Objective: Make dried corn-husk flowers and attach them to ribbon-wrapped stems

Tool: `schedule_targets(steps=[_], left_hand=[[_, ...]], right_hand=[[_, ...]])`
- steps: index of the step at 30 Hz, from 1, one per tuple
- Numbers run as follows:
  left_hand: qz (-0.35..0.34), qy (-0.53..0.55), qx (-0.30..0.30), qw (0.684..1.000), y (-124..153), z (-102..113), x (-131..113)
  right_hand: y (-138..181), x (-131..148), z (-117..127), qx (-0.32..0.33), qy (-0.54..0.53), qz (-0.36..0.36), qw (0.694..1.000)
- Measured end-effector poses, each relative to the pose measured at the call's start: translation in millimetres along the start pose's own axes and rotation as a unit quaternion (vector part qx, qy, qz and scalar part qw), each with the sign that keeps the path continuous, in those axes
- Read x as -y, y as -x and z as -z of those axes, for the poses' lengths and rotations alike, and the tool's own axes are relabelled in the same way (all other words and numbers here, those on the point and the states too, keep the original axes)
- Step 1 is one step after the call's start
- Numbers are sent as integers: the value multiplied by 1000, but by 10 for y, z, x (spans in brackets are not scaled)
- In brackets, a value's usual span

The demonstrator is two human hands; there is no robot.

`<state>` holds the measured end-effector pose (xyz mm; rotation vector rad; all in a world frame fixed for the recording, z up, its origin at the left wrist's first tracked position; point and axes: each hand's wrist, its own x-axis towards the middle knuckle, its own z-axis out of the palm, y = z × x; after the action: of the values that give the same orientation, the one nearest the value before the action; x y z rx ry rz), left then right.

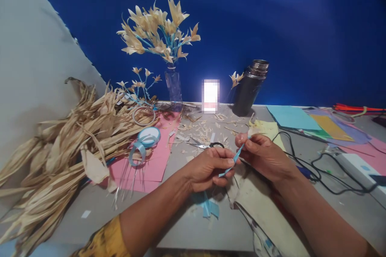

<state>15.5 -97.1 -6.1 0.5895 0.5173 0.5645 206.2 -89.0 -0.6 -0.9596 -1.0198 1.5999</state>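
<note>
My left hand (208, 168) and my right hand (262, 154) meet over the grey table (193, 229), both pinched on a thin stem wrapped in light blue ribbon (233, 160). The left fingers hold its lower end, the right fingers its upper end, where a pale husk petal (251, 131) shows. Small scissors (208, 145) lie just beyond my left hand. More blue ribbon scraps (208, 204) lie under my left wrist.
A heap of dry corn husks (60, 148) fills the left. A blue ribbon roll (146, 138) lies on pink paper (150, 160). A vase of husk flowers (164, 40), a dark flask (250, 88), coloured paper sheets (301, 118) and black cables (316, 168) are behind and right.
</note>
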Motion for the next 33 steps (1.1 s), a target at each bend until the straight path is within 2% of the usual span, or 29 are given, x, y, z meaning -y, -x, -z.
schedule_targets(steps=[2,5,11,16,20,22,25,29,31,33], left_hand=[[-14,-1,-33,999,-8,-16,2],[-70,-20,-103,992,-30,-40,17],[-177,-132,-197,955,-53,-57,59],[-238,-263,-273,894,-50,-56,112],[-284,-325,-294,853,-42,-73,159],[-273,-322,-287,860,-42,-85,170],[-213,-249,-248,912,-43,-89,157],[-96,-80,-124,984,-30,-69,101],[-51,-28,-62,996,-18,-66,81],[-51,-12,-49,997,-11,-72,83]], right_hand=[[-1,-12,14,4,-27,-6,1000],[-19,-41,51,-1,-63,-29,998],[-46,-124,25,-2,-91,-36,995],[-52,-164,-154,-102,-60,-12,993],[-52,-146,-197,-156,-77,-4,985],[-45,-131,-186,-160,-87,0,983],[-30,-111,-175,-153,-94,6,984],[-1,-98,-190,-125,-116,2,985],[10,-100,-194,-105,-141,-2,984],[9,-105,-181,-92,-161,-3,983]])
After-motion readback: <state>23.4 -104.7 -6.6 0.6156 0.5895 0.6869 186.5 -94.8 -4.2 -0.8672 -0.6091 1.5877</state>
